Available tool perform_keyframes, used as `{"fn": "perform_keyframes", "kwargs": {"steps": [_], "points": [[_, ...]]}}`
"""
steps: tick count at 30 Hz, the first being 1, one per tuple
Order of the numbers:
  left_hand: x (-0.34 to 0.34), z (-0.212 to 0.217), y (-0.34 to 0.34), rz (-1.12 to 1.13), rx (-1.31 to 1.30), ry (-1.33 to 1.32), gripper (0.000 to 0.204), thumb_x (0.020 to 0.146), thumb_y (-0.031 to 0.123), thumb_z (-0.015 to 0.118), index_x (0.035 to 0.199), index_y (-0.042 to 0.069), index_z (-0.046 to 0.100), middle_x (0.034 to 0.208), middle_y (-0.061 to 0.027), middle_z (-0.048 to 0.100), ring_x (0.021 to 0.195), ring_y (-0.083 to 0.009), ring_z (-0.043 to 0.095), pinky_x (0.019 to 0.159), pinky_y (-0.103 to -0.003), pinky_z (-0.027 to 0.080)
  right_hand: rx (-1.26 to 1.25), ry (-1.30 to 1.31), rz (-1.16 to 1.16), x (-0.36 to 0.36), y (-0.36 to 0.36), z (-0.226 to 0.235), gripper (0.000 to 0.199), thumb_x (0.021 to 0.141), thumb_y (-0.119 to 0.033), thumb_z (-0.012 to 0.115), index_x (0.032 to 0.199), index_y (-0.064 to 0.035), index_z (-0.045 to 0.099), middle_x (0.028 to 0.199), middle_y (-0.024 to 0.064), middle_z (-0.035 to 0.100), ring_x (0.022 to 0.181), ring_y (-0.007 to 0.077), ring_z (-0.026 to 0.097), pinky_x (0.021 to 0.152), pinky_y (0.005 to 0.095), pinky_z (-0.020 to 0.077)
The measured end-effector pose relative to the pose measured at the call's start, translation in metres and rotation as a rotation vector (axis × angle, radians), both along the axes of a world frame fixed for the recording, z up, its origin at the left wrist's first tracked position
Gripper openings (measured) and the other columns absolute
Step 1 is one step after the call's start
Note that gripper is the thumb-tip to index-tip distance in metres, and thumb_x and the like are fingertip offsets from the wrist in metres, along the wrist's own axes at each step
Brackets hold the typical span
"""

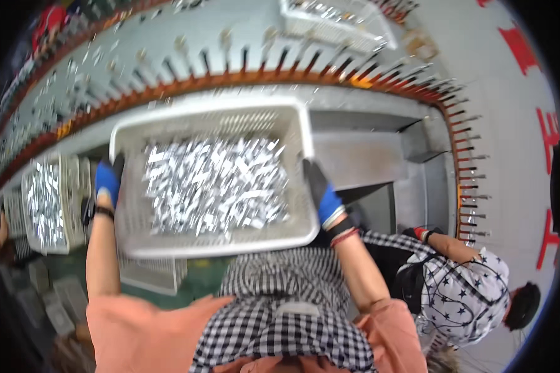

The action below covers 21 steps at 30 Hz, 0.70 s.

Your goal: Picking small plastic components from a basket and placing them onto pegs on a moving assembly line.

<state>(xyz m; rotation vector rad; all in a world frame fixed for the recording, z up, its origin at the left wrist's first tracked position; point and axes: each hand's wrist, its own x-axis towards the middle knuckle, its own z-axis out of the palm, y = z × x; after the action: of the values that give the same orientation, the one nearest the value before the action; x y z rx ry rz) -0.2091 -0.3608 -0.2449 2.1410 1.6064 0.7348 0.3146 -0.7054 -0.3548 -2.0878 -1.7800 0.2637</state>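
Observation:
A white plastic basket (214, 250) with slotted walls is held up before my body. Many small shiny metal pieces (221, 183) cover its bottom in a loose heap. My left hand (109, 177), in a blue and black glove, grips the basket's left side. On the opposite side my right hand (322, 194), gloved the same way, is closed on the rim. The fingertips of both hands are partly hidden by the basket walls.
Behind the basket runs a brown rail (230, 79) bearing a long row of upright tools. Another basket of metal pieces (43, 202) stands at left, and a white basket (336, 25) at the far side. A metal trough (361, 158) lies right; a co-worker in a star-patterned shirt (460, 292) is nearby.

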Motion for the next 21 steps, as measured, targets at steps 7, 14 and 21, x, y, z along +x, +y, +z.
{"fn": "perform_keyframes", "kwargs": {"steps": [7,14,21], "points": [[0.014,0.007,0.006,0.069,-0.128,-0.109,0.050,0.097,0.039,0.066,0.126,-0.002,0.067,0.104,-0.0152,0.075,0.087,-0.0231,0.069,0.076,-0.039,0.054,0.168,0.155,0.071,0.072,0.016,0.148,0.034,0.105,-0.016,0.053,0.134,-0.0016,0.064,0.128,0.0197,0.069,0.118,0.0346,0.067,0.101,0.0396,0.0518],[0.033,0.020,0.000,0.115,-0.067,0.039,0.050,0.096,0.043,0.062,0.123,0.002,0.069,0.111,-0.0275,0.071,0.103,-0.0452,0.067,0.086,-0.047,0.052,0.605,1.139,-0.293,0.213,0.073,0.338,0.053,0.108,-0.047,0.043,0.141,-0.0089,0.059,0.128,0.0101,0.072,0.108,0.0226,0.069,0.093,0.0333,0.0520],[0.026,0.011,-0.006,0.164,-0.025,0.091,0.051,0.094,0.046,0.064,0.116,0.001,0.070,0.105,-0.0304,0.070,0.099,-0.0488,0.067,0.080,-0.050,0.053,0.540,1.383,-0.316,0.228,0.187,0.280,0.056,0.105,-0.054,0.041,0.139,-0.0137,0.062,0.125,0.0081,0.074,0.103,0.0215,0.070,0.087,0.0338,0.0507]]}}
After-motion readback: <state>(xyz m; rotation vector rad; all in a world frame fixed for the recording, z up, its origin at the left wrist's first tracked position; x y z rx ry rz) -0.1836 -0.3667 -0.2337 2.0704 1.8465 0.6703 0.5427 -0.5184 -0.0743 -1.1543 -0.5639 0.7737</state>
